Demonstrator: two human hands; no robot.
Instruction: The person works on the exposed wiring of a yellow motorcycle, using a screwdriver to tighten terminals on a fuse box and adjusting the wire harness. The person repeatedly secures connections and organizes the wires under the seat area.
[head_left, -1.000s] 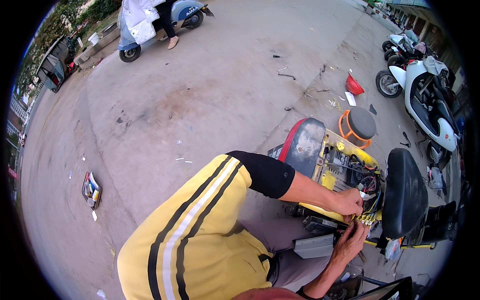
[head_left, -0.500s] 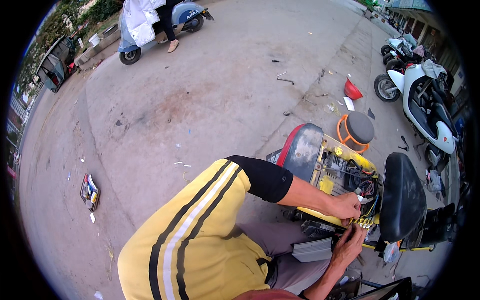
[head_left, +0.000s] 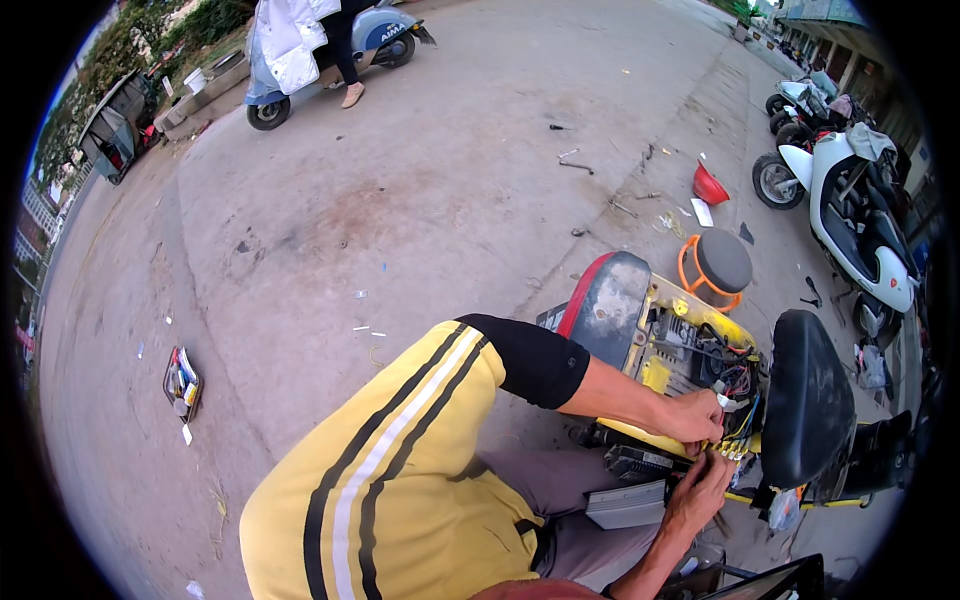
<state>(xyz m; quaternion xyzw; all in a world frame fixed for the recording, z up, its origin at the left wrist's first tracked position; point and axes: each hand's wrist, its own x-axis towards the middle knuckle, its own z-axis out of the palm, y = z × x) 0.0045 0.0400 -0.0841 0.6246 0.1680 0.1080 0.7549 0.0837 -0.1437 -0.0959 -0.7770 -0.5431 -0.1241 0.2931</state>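
Note:
My left hand reaches in over the opened body of a yellow electric scooter. Its fingers are pinched together at a cluster of wires with yellow ends. Just below, my right hand comes up to the same wires, thumb and fingers closed on them. The fingertips of both hands nearly meet, and which wire each one grips is partly hidden. A silver finned metal box rests by my legs, beside my right wrist. More tangled wires and dark parts fill the scooter's open bay above my left hand.
The black seat stands tipped up right of my hands. Beyond the scooter are a grey-topped orange stool and a red bowl-shaped thing. Parked scooters line the right; a person stands by a blue scooter. A small tray lies left.
The whole view has shifted slightly, so the scene sits a little lower and further right. Both hands stay at the wires with hardly any visible movement.

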